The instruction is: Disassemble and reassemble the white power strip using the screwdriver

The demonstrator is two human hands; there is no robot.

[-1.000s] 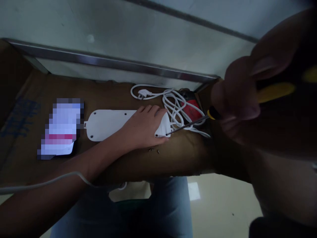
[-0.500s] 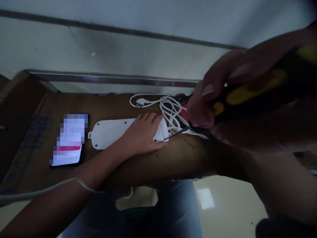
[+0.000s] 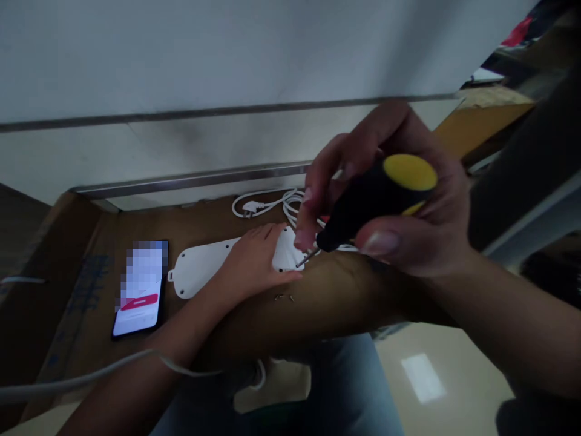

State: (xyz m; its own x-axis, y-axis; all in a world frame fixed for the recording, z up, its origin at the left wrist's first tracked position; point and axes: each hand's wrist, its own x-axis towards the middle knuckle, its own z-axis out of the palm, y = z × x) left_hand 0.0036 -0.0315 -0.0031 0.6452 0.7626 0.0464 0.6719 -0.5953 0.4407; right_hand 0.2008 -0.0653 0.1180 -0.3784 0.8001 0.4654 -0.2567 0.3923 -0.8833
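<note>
Pinning down a white power strip (image 3: pixel 202 266) here, bottom side up, with the left hand (image 3: pixel 252 257) draped across it near its right end, fingers over the far edge and thumb along the near one. The right hand (image 3: pixel 422 242) is wrapped around a black-and-yellow screwdriver (image 3: pixel 358 206), up and to the right of the left hand. The strip's long axis runs roughly sideways, sticking out left past the left hand, so that hand's touching it and the right only reaches it through the slanted shaft. Tip's at or right beside the corner hole, just right of the left hand; can't tell if it's seated. Few tiny screws (image 3: pixel 285 297) sit just nearer than the left thumb, white cord (image 3: pixel 290 203) bunched beyond the hands, phone (image 3: pixel 136 315) off left.
</note>
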